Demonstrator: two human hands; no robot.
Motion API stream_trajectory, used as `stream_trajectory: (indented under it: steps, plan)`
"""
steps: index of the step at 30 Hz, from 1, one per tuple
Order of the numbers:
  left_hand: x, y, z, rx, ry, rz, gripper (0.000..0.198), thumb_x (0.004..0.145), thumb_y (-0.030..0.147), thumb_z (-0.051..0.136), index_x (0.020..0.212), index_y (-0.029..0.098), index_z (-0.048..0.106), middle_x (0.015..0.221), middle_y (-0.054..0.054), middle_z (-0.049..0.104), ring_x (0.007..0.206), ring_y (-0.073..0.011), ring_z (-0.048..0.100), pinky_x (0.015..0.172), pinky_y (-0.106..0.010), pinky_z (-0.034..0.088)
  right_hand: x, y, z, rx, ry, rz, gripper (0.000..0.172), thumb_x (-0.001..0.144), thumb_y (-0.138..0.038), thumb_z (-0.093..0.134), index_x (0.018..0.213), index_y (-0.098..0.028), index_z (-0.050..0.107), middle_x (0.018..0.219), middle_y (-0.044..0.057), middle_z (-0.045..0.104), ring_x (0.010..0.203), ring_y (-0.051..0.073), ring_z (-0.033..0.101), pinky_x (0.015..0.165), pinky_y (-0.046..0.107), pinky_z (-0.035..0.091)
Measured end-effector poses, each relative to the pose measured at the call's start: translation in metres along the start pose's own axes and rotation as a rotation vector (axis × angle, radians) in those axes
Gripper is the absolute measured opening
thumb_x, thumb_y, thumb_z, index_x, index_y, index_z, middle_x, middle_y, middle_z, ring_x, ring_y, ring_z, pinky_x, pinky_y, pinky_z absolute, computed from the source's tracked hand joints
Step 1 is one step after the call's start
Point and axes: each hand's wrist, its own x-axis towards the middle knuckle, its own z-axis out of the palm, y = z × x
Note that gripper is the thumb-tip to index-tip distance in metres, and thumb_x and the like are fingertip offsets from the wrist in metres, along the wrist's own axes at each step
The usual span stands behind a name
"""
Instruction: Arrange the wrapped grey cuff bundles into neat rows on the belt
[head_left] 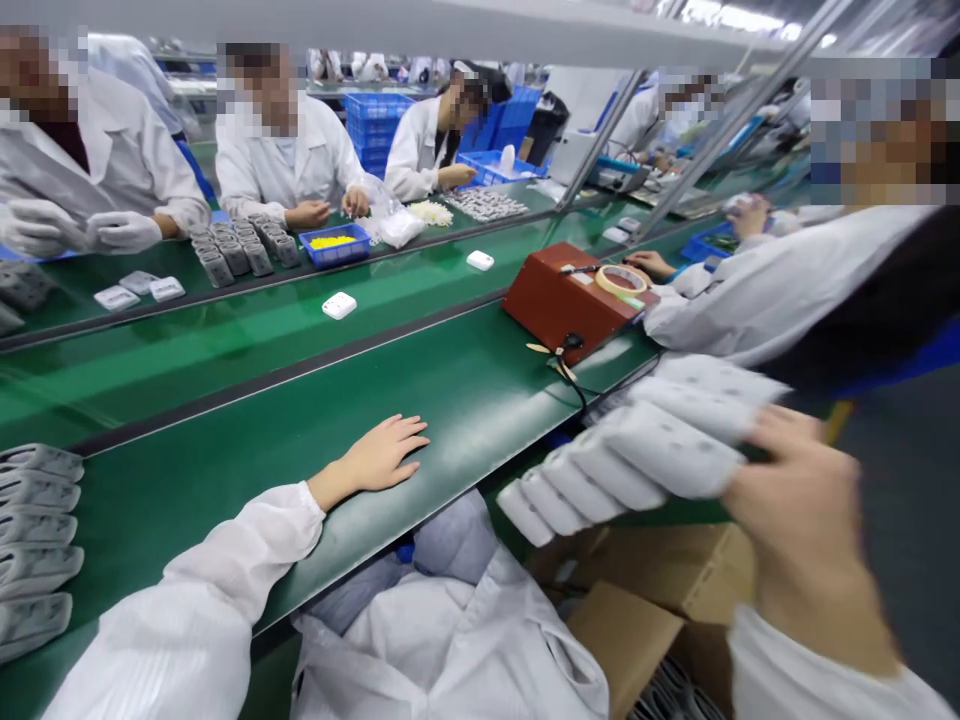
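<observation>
Closest in is my lap, or at least a white coat [450, 640] bunched up below the belt edge, with a cardboard box [660, 610] just to the right of it. The right hand [791, 500] is blurry, but it's curled around the end of a long row of grey covers [637, 450] and seems to be pinching them together. They're lined up on edge, tight against each other, probably so one hand can carry the whole row at once. The left hand [379, 455] is spread flat on the green belt [255, 500], palm down and holding nothing, like it's there to brace the body. Just past the left sleeve [225, 590], more grey covers [37, 540] sit overlapped in a neat column on the belt, which keeps them within easy reach.

Further along there's a red box [559, 300] with a roll of tape [621, 282] on top, and a co-worker's hand [649, 265] is right beside it. Two white sockets [339, 305] sit out on the next belt over. Across from that, co-workers are at work around a blue tray of yellow bits [335, 245], with grey parts [240, 245] lined up beside it, and blue crates [375, 125] are stacked behind them.
</observation>
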Motion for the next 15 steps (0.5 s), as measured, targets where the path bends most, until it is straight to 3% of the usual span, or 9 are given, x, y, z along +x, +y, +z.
stream_trajectory:
  steps: [3, 6, 8, 10, 12, 15]
  plan:
    - [0.000, 0.001, 0.001, -0.010, -0.006, -0.007, 0.048, 0.115, 0.041, 0.064, 0.158, 0.021, 0.072, 0.179, -0.018, 0.063, 0.172, -0.0338, 0.057, 0.147, -0.062, 0.043, 0.051, -0.050, 0.061, 0.163, -0.307, -0.023, 0.020, 0.089, -0.029, 0.073, 0.095, -0.025, 0.092, 0.115, 0.019, 0.088, 0.132, 0.044, 0.075, 0.119, 0.057, 0.062]
    - [-0.001, 0.003, 0.000, -0.015, -0.013, -0.019, 0.049, 0.114, 0.040, 0.065, 0.158, 0.020, 0.072, 0.179, -0.019, 0.062, 0.173, -0.0354, 0.056, 0.147, -0.064, 0.043, 0.099, -0.114, 0.120, 0.070, -0.533, -0.005, 0.022, 0.089, -0.034, 0.080, 0.102, -0.022, 0.093, 0.117, 0.019, 0.087, 0.140, 0.049, 0.070, 0.121, 0.062, 0.058]
    - [-0.001, 0.006, -0.002, -0.017, -0.005, -0.033, 0.048, 0.114, 0.038, 0.065, 0.157, 0.018, 0.072, 0.178, -0.020, 0.063, 0.171, -0.0356, 0.058, 0.147, -0.063, 0.044, 0.124, -0.145, 0.145, 0.023, -0.647, -0.016, 0.024, 0.091, -0.038, 0.083, 0.108, -0.024, 0.093, 0.125, 0.019, 0.086, 0.151, 0.053, 0.064, 0.125, 0.068, 0.054]
    - [-0.003, 0.008, -0.003, -0.018, 0.016, -0.048, 0.046, 0.113, 0.036, 0.065, 0.155, 0.018, 0.072, 0.175, -0.020, 0.065, 0.168, -0.0351, 0.061, 0.146, -0.062, 0.046, 0.143, -0.165, 0.155, 0.097, -0.758, -0.050, 0.026, 0.094, -0.042, 0.084, 0.111, -0.024, 0.091, 0.134, 0.016, 0.086, 0.147, 0.050, 0.068, 0.124, 0.064, 0.056]
    - [-0.004, 0.009, -0.005, -0.018, 0.035, -0.055, 0.045, 0.113, 0.036, 0.064, 0.154, 0.018, 0.072, 0.173, -0.020, 0.067, 0.166, -0.0347, 0.063, 0.145, -0.060, 0.048, 0.153, -0.174, 0.150, 0.242, -0.784, -0.079, 0.027, 0.093, -0.044, 0.087, 0.110, -0.023, 0.090, 0.136, 0.014, 0.086, 0.136, 0.044, 0.076, 0.120, 0.056, 0.060]
    - [-0.005, 0.009, -0.007, -0.013, 0.038, -0.050, 0.044, 0.114, 0.037, 0.064, 0.153, 0.018, 0.072, 0.171, -0.020, 0.068, 0.165, -0.0345, 0.064, 0.145, -0.060, 0.049, 0.147, -0.178, 0.120, 0.568, -0.568, -0.118, 0.028, 0.088, -0.048, 0.090, 0.100, -0.024, 0.084, 0.120, 0.013, 0.087, 0.120, 0.037, 0.082, 0.113, 0.051, 0.064]
